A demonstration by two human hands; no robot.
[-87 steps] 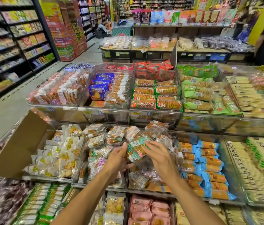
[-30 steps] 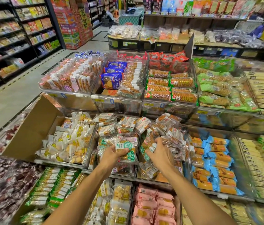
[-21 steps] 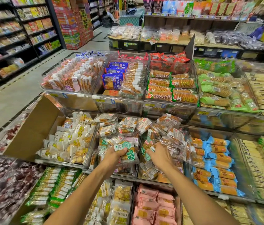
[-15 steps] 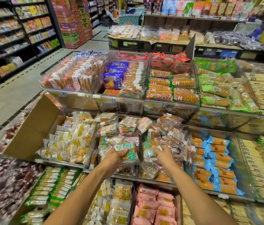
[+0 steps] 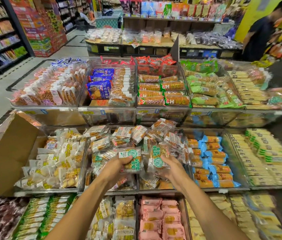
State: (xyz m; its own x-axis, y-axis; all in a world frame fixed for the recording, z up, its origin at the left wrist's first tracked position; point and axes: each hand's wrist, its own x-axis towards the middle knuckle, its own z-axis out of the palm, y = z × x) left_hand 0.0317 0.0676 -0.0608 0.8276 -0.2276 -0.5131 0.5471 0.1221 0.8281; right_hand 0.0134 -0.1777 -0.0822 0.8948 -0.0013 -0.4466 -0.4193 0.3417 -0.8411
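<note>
**As Both Hands Close on Snack Packets Over the Middle Bins**

While we lean over the tiered display, our left hand (image 5: pixel 116 168) grips a green-labelled packet (image 5: pixel 132 159) — fingers curled round its lower left edge, thumb pressed on the front. We hold it over the heap in the clear bin (image 5: pixel 128 191) of the middle tier, left of the divider. Our right hand (image 5: pixel 169 168) holds a second packet (image 5: pixel 158 160) of the same kind, fingers wrapped under its right side. That one sits just beside the first, over the neighbouring bin (image 5: pixel 154 190), close against the loose packets piled behind it. Both packets stand roughly upright, labels toward us. Left of the bins a cardboard flap (image 5: pixel 10 158) leans beside white-and-yellow packets (image 5: pixel 55 163); to the right lie blue-and-orange rolls (image 5: pixel 211 163) — stacked in rows. Pink packets (image 5: pixel 161 217) fill the tier below, between our forearms.
</note>
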